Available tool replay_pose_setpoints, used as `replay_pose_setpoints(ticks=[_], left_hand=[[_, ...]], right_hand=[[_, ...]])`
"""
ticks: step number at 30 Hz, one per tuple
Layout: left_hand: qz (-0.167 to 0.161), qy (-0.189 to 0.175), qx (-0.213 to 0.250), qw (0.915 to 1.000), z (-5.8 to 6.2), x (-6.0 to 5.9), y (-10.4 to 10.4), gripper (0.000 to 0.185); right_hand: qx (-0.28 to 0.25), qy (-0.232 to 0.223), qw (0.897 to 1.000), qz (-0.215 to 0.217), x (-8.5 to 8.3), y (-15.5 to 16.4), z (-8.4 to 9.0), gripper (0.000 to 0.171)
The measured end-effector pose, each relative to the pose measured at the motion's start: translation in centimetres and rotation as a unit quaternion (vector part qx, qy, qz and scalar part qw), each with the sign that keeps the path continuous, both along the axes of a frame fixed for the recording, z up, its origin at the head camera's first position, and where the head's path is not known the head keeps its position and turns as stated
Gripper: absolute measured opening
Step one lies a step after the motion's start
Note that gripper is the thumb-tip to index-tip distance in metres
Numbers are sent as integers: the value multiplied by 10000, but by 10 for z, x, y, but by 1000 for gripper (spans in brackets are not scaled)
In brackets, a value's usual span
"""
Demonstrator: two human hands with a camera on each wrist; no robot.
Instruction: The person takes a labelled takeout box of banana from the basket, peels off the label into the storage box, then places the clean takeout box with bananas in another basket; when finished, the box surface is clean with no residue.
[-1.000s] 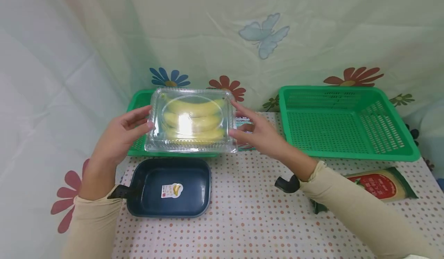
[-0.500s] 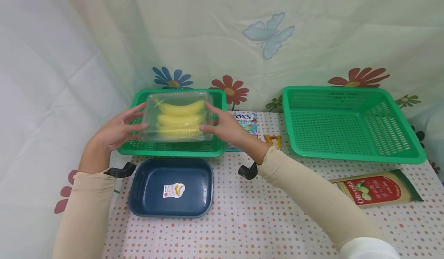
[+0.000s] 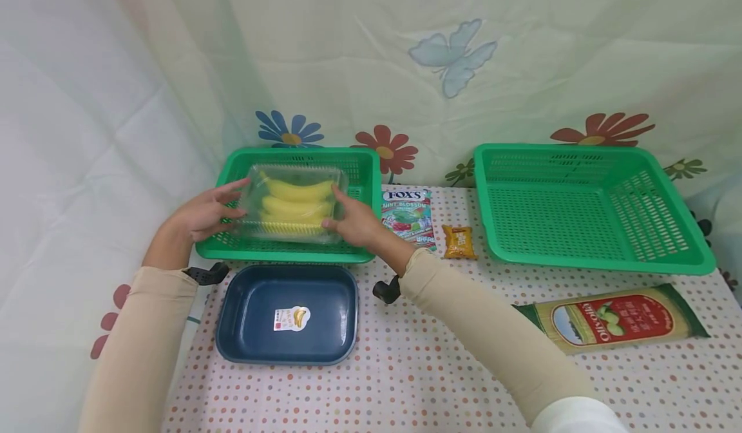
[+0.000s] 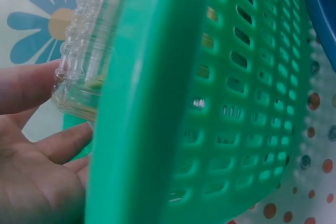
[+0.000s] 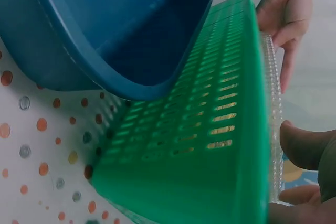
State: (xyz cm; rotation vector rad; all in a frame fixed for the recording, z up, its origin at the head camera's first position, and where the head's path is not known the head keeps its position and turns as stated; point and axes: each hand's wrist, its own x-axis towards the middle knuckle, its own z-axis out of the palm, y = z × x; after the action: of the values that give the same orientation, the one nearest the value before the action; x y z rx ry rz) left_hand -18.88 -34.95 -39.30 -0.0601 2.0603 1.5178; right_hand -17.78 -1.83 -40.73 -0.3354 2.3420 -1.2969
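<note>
A clear plastic box of yellow bananas [image 3: 294,202] sits low inside the left green basket [image 3: 290,250]. My left hand [image 3: 230,203] grips the box's left side and my right hand [image 3: 333,209] grips its right side. In the left wrist view the box's ribbed corner [image 4: 84,72] lies between thumb and fingers of my left hand [image 4: 47,124], behind the basket wall [image 4: 157,103]. The right wrist view shows the box's edge [image 5: 274,103] held by my right hand [image 5: 296,166] above the basket wall [image 5: 226,129]. Whether the box rests on the basket floor is hidden.
A dark blue tray [image 3: 243,330] with a banana sticker lies in front of the left basket. A second green basket [image 3: 597,262] stands at the right. Between them lie a Fox's candy pack [image 3: 408,217] and a small orange packet [image 3: 459,241]. An Olivoila packet [image 3: 614,320] lies front right.
Both hands have carried the banana box away from me and down, from above the basket's front rim to low inside the left basket.
</note>
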Motion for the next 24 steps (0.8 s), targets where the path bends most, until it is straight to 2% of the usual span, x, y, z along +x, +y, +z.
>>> replay_pose_setpoints(ticks=[7,16,24], left_hand=[[-201,34,-244,9995,-3,-3,1,77],[-220,13,-378,9990,-6,-2,3,78],[-107,41,-393,9992,-7,-1,9,82]], right_hand=[[-47,-287,9996,-9,-2,-4,-4,86],[-150,-439,9989,-84,-3,-6,-6,84],[-190,-490,9986,-96,-4,-8,-7,82]])
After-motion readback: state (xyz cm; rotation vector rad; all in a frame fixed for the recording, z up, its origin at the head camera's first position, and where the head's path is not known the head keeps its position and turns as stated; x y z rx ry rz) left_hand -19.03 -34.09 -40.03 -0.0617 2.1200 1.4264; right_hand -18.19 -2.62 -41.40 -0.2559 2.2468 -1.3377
